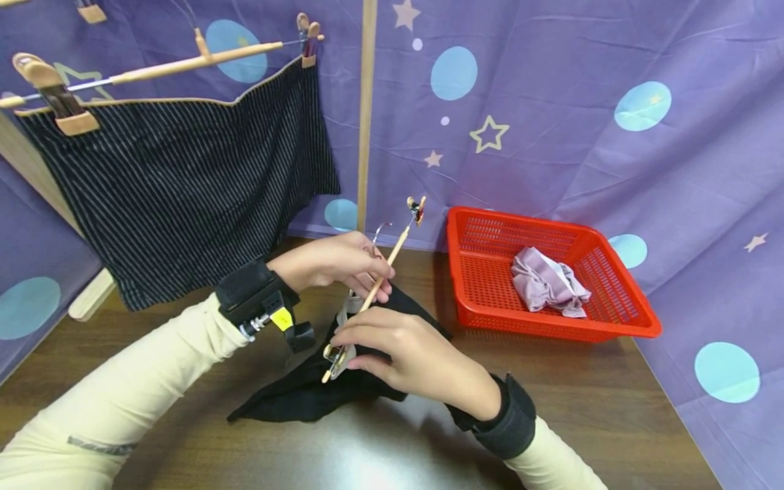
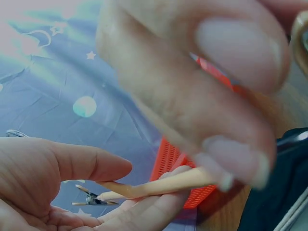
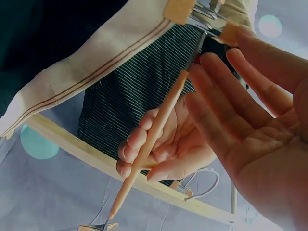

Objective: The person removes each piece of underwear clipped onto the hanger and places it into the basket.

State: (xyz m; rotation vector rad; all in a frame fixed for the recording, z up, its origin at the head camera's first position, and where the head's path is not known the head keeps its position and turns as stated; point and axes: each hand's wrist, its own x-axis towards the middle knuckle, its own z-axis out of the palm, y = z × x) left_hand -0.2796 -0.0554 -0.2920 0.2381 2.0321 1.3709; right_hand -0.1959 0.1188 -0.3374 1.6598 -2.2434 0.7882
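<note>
My left hand (image 1: 346,262) holds the middle of a wooden clip hanger (image 1: 397,250), its fingers curled round the bar in the right wrist view. The bar slants over a black garment (image 1: 294,395) bunched on the table. At the hanger's near end my right hand (image 1: 410,350) pinches a clip (image 3: 179,10) between thumb and fingers. This clip sits at the edge of the garment's pale waistband (image 3: 96,62), which has thin brown stripes. The clip at the far end (image 1: 418,209) carries nothing. The garment's middle is partly hidden under both hands.
A red basket (image 1: 539,328) with a crumpled pale pink cloth (image 1: 542,282) stands at the right. At the left, a black pinstriped garment (image 1: 184,170) hangs from another clip hanger (image 1: 202,61). Behind my hands rises a thin wooden post (image 1: 366,122) before a purple curtain (image 1: 539,163).
</note>
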